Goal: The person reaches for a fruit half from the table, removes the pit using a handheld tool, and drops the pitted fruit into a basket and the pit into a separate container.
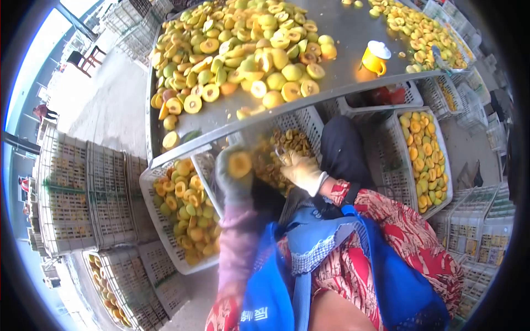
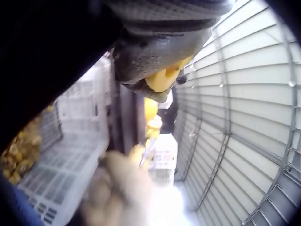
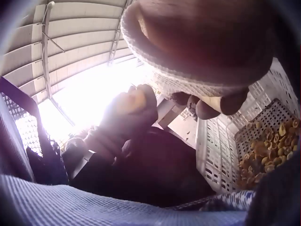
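My left hand (image 1: 225,175), in a grey glove, holds a yellow peach half (image 1: 240,164) with its cut face up. In the left wrist view the peach half (image 2: 164,79) shows between the gloved fingers. My right hand (image 1: 303,172), in a pale glove, grips a slim metal tool (image 2: 147,151); its kind I cannot tell. The right hand is a little to the right of the peach half and apart from it. Both hands are over a white crate (image 1: 313,122) of brownish fruit scraps (image 1: 295,142), below the table's front edge.
A metal table (image 1: 342,66) ahead bears a heap of cut peaches (image 1: 243,52), a yellow mug (image 1: 375,59) and more fruit (image 1: 419,36) at right. Peach-filled crates stand left (image 1: 182,269) and right (image 1: 450,182). Stacked crates (image 1: 69,187) rise at far left.
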Motion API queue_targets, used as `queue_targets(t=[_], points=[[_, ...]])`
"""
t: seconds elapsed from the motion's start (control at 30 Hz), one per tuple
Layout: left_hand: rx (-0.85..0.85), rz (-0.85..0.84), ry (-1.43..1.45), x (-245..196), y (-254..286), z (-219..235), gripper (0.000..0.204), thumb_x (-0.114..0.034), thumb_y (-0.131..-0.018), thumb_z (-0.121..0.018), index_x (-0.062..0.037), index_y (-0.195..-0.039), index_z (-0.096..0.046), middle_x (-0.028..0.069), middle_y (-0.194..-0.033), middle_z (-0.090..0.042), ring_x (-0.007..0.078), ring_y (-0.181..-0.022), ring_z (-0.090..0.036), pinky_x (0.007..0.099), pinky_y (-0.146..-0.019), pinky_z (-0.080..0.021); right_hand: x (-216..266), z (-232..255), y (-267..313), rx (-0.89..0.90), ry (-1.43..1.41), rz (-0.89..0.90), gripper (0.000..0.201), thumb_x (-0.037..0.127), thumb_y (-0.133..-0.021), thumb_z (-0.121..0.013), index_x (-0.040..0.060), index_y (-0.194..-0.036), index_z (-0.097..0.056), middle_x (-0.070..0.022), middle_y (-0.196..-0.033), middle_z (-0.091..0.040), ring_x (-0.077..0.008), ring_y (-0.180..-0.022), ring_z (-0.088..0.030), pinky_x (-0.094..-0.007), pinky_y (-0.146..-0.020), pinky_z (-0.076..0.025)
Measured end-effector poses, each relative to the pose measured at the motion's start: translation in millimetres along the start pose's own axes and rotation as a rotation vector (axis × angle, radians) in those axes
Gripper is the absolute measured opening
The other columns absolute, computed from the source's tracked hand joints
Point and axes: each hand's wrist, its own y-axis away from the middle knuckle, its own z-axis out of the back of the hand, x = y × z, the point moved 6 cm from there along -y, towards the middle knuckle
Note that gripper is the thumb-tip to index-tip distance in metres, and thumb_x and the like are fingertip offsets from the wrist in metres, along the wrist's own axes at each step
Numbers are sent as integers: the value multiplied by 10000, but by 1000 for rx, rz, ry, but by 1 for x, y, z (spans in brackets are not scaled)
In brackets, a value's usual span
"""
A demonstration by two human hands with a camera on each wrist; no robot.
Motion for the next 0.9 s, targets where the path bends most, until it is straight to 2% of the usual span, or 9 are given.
queue_targets(t=[0.1, 0.17, 0.2, 0.33, 0.37, 0.4, 0.63, 0.77, 0.9], points=[[-420, 369, 114, -23, -19, 107, 172, -63, -805, -640, 33, -948, -635, 91, -885, -627, 182, -805, -595, 277, -742, -482, -18, -7, -15, -1, -361, 193, 331, 303, -805, -605, 54, -1019, -561, -180, -818, -634, -355, -776, -609, -416, -677, -475], [-253, 41, -920, -26, -42, 164, 264, -115, -820, -636, 40, -1034, -622, 164, -998, -640, 282, -934, -597, 374, -838, -470, -4, 21, -11, 26, -282, 195, 318, 298, -810, -596, 54, -1012, -569, -171, -828, -630, -354, -779, -604, -420, -673, -470], [-342, 79, -996, -34, -46, 173, 349, -150, -822, -638, 36, -1112, -588, 197, -1111, -602, 321, -1021, -568, 402, -920, -429, -11, 13, -17, 8, -301, 202, 321, 307, -808, -599, 52, -1000, -569, -168, -821, -632, -343, -768, -608, -416, -675, -471], [59, -127, -875, -31, -100, 81, 425, -174, -839, -617, 19, -1209, -533, 230, -1235, -515, 351, -1083, -538, 417, -938, -420, -32, -33, -39, 19, -463, 205, 326, 323, -800, -602, 43, -962, -566, -158, -797, -638, -307, -738, -619, -402, -676, -472], [187, 44, -689, -6, -115, 49, 445, -208, -846, -609, 0, -1229, -521, 242, -1228, -516, 373, -1103, -523, 426, -931, -423, -27, -32, -37, 65, -384, 216, 319, 313, -798, -596, 40, -960, -564, -157, -795, -636, -301, -737, -619, -399, -672, -471], [312, -227, -899, -27, -127, -1, 476, -250, -836, -621, -22, -1240, -515, 250, -1224, -513, 394, -1093, -521, 443, -932, -417, -24, -37, -38, 93, -323, 233, 312, 302, -796, -589, 37, -958, -562, -157, -793, -634, -296, -737, -619, -397, -667, -469], [707, -608, -1188, -6, -178, -249, 613, -517, -782, -605, -178, -1285, -513, 182, -1301, -479, 394, -1214, -429, 506, -1013, -322, -21, -26, -43, 119, -302, 176, 285, 270, -798, -560, 24, -940, -568, -178, -843, -629, -322, -801, -608, -404, -717, -454], [921, -23, -1255, 4, -201, -261, 586, -513, -773, -626, -257, -1287, -510, 148, -1266, -503, 378, -1163, -482, 503, -950, -394, -10, 10, -42, 99, -420, 51, 256, 263, -818, -566, 25, -914, -572, -185, -861, -609, -316, -850, -597, -417, -709, -451], [864, -217, -1231, 26, -200, -221, 547, -465, -756, -668, -247, -1238, -534, 129, -1187, -550, 355, -1082, -542, 464, -873, -453, -23, -34, -53, 48, -86, 411, 248, 247, -814, -554, 20, -912, -566, -178, -818, -613, -315, -805, -609, -418, -686, -454]])
